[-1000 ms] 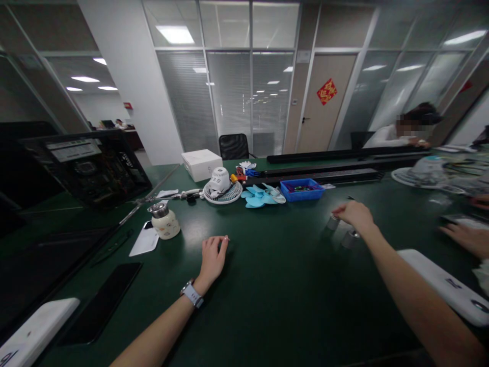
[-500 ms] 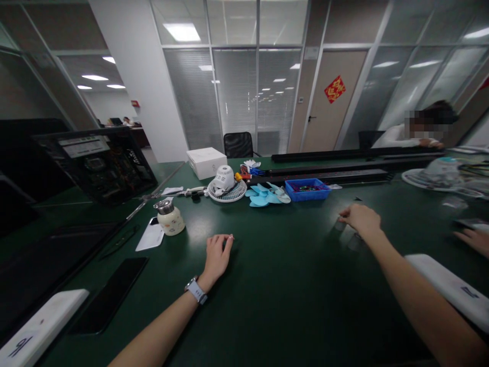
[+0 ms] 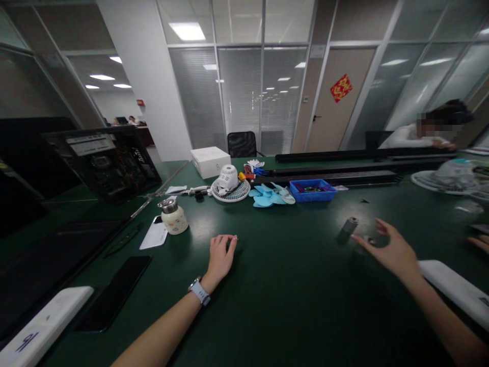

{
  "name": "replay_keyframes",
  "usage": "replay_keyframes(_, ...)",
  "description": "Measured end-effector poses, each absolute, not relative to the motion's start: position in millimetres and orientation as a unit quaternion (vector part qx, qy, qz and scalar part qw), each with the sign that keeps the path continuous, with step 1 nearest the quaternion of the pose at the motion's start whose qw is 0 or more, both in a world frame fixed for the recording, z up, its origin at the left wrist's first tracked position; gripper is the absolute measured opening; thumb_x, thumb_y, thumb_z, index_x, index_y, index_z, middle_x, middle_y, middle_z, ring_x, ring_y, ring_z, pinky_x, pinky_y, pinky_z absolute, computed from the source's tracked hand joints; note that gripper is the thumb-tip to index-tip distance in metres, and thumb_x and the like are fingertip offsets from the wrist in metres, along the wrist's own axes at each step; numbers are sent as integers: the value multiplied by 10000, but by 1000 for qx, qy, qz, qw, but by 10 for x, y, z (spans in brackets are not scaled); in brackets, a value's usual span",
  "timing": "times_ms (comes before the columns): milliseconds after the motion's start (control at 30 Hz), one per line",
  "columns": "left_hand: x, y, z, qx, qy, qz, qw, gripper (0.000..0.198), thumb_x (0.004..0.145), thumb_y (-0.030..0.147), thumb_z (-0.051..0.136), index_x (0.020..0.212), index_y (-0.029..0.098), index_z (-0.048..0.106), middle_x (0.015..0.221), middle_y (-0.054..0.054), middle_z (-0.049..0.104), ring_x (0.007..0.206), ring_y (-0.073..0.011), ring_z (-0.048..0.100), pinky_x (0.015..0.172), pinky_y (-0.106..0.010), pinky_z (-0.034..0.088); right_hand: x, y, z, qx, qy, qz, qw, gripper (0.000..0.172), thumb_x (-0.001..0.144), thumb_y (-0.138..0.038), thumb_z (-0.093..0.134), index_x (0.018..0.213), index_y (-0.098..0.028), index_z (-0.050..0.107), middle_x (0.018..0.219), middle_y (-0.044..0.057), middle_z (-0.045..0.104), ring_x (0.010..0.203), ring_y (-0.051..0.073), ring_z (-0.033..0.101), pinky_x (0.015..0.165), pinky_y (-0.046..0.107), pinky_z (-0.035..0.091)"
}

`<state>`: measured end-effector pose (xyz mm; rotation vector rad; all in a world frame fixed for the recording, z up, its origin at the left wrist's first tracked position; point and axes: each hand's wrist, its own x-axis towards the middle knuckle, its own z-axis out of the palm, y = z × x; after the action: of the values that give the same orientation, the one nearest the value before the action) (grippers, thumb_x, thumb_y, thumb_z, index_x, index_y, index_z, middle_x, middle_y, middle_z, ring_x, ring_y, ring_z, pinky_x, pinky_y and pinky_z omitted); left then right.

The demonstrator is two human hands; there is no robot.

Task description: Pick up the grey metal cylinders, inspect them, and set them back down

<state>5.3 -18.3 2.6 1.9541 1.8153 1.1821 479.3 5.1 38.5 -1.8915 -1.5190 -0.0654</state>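
My right hand [image 3: 393, 250] is open above the table, thumb and fingers spread apart with nothing gripped. Just left of its thumb, a small grey cylinder [image 3: 349, 225] with a metallic top stands upright. Between thumb and fingers a second small cylinder [image 3: 369, 239] shows, mostly hidden by the hand. My left hand [image 3: 221, 255], with a watch on its wrist, rests loosely on the green table [image 3: 275, 290]. Its fingers are bent, with a gap to the thumb, and I see nothing in them.
A cream bottle [image 3: 174, 218], a white card [image 3: 153, 237] and a black phone [image 3: 114, 293] lie left. Behind are fan parts [image 3: 230, 186], light-blue blades [image 3: 267, 194] and a blue tray [image 3: 313, 190]. A white block [image 3: 451, 288] sits right; another person's hand [image 3: 480, 242] shows there.
My right hand has let go of the small grey cylinder, opened its fingers and moved right and down. The cylinder now stands on the table. My left hand stays at rest.
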Motion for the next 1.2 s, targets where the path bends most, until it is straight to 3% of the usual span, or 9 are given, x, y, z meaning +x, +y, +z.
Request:
replay_keyframes(67, 51, -179, 22, 667, 618, 400, 113, 358, 945, 463, 397, 959, 219, 659, 1017, -55, 648, 1001, -239, 503, 923, -435, 410, 4916, 23, 189, -728, -592, 31, 343, 856, 587, -610, 713, 1287, -167, 496, 1186, 177, 632, 1032, 338, 633, 808, 410, 522)
replay_keyframes(233, 39, -164, -3, 667, 617, 401, 111, 349, 941, 460, 406, 958, 219, 659, 1017, -58, 649, 994, -242, 507, 918, -441, 413, 4866, 47, 79, -752, -560, 111, 329, 527, 607, -579, 683, 960, -189, 680, 876, 101, 724, 885, 334, 677, 767, 444, 531)
replay_keyframes(433, 46, -170, 8, 670, 617, 399, 110, 327, 932, 459, 427, 944, 222, 653, 1003, -54, 646, 988, -240, 511, 912, -434, 417, 3776, -68, 276, -581, -684, 234, 373, 519, 703, -488, 685, 1124, -184, 666, 1008, 92, 725, 940, 268, 673, 873, 427, 515)
replay_keyframes(667, 107, -276, 161, 695, 580, 410, 109, 253, 896, 441, 518, 963, 240, 657, 1013, -43, 633, 1031, -235, 499, 933, -416, 418, 2453, -89, 268, -406, -780, 326, 348, 432, 696, -418, 740, 1071, -207, 692, 1051, 59, 712, 965, 229, 649, 882, 395, 495)
replay_keyframes(867, 251, -372, 229, 742, 509, 413, 140, 271, 857, 429, 597, 1080, 298, 679, 1113, -56, 578, 1120, -235, 459, 995, -422, 402, 2169, -71, 119, -367, -798, 319, 355, 388, 713, -405, 732, 1049, -219, 682, 1024, 47, 709, 922, 223, 641, 853, 373, 483)
replay_keyframes(1100, 445, -328, 222, 739, 496, 431, 149, 198, 850, 407, 612, 973, 310, 733, 1102, -60, 582, 1113, -241, 466, 986, -449, 413, 2160, -61, 91, -364, -783, 324, 387, 417, 704, -359, 732, 1087, -226, 637, 987, 30, 690, 846, 184, 629, 766, 314, 491)
replay_keyframes(1200, 473, -316, 235, 733, 495, 445, 140, 184, 849, 408, 615, 924, 304, 746, 1074, -59, 589, 1095, -234, 474, 970, -434, 423, 2141, -60, 102, -360, -783, 331, 385, 306, 728, -349, 705, 999, -220, 648, 908, 16, 688, 799, 170, 625, 725, 292, 487)
